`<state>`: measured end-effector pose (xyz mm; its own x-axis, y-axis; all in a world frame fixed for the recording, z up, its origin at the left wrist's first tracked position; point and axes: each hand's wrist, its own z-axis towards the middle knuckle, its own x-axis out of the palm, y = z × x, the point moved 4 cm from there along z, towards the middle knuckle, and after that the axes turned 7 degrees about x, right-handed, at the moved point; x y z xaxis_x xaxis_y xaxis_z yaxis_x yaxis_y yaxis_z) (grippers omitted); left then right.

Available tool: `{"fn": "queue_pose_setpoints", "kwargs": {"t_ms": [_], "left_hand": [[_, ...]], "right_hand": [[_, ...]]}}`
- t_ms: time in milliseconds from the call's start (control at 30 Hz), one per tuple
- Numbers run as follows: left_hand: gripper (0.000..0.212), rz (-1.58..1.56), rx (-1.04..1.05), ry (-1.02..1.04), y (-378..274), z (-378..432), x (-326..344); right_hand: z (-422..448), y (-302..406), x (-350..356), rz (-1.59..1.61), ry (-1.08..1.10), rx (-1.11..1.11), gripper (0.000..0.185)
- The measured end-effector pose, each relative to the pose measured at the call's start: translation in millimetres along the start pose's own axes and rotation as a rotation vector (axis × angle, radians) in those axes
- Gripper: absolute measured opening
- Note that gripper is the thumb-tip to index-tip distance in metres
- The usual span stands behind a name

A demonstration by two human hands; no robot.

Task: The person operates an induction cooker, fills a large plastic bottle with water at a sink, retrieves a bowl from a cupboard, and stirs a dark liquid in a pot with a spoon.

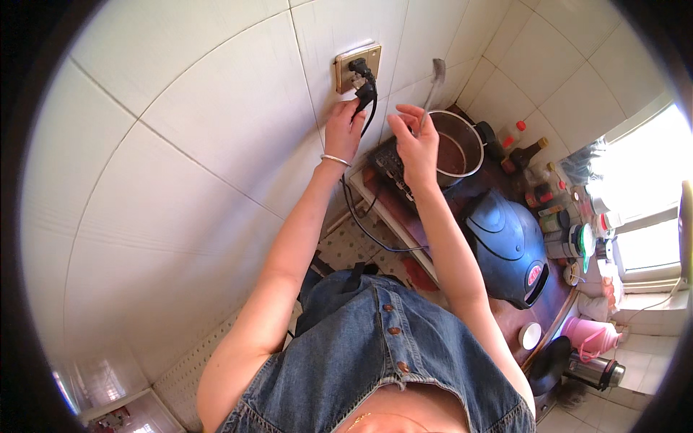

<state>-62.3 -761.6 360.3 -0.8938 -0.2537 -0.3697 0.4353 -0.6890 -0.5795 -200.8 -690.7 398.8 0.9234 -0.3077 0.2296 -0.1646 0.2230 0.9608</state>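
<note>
My left hand (343, 130) grips a black plug (365, 95) just below a gold-framed wall socket (373, 53). A second black plug (358, 67) sits in that socket, its cord hanging down. Between the fingers of my right hand (418, 146) is a metal spoon (437, 73), its bowl pointing up. Behind that hand, a metal pot (475, 142) stands on a black cooker with a control panel (391, 162). Reddish brown shows inside the pot; I cannot tell whether this is food. My left fingers hide part of the plug they hold.
A dark blue domed appliance (509, 233) occupies the counter (414, 224) beside my right forearm. Bottles (528, 154) and jars (555, 221) line the window side. A white bowl (529, 335), a pink thermos jug (590, 335) and a steel flask (595, 371) are nearer. A black cord (373, 238) loops over the counter edge.
</note>
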Motion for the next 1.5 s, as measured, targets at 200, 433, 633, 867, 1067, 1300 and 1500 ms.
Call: {"fn": "queue_pose_setpoints", "kwargs": {"t_ms": [200, 433, 633, 867, 1067, 1300, 1500], "left_hand": [[0.027, -0.240, -0.216, 0.059, 14.7, -7.9, 15.0], [0.026, -0.421, -0.226, 0.119, 11.2, -4.1, 15.5], [0.029, -0.522, -0.215, 0.200, 21.8, -0.8, 14.7], [0.028, -0.543, -0.214, 0.227, 14.1, 2.7, 6.4], [0.028, -0.410, -0.246, 0.234, 33.5, 0.4, 11.2], [0.034, -0.496, -0.312, 0.058, 53.0, -12.1, 8.0], [0.036, -0.272, -0.166, 0.010, 24.3, -33.8, 4.4]], "right_hand": [[21.3, -12.1, 34.7, -0.098, -0.068, -0.061, 0.033], [27.2, -11.6, 44.2, -0.106, -0.154, -0.086, 0.026], [29.3, -4.7, 47.1, -0.181, -0.202, -0.153, 0.022], [31.3, 4.0, 49.4, -0.173, -0.168, -0.149, 0.025], [38.0, -1.5, 41.0, -0.130, -0.160, -0.100, 0.031], [26.3, -23.6, 29.8, -0.030, -0.160, -0.158, 0.033], [11.1, -27.6, 17.8, -0.127, -0.108, -0.111, 0.041]]}}
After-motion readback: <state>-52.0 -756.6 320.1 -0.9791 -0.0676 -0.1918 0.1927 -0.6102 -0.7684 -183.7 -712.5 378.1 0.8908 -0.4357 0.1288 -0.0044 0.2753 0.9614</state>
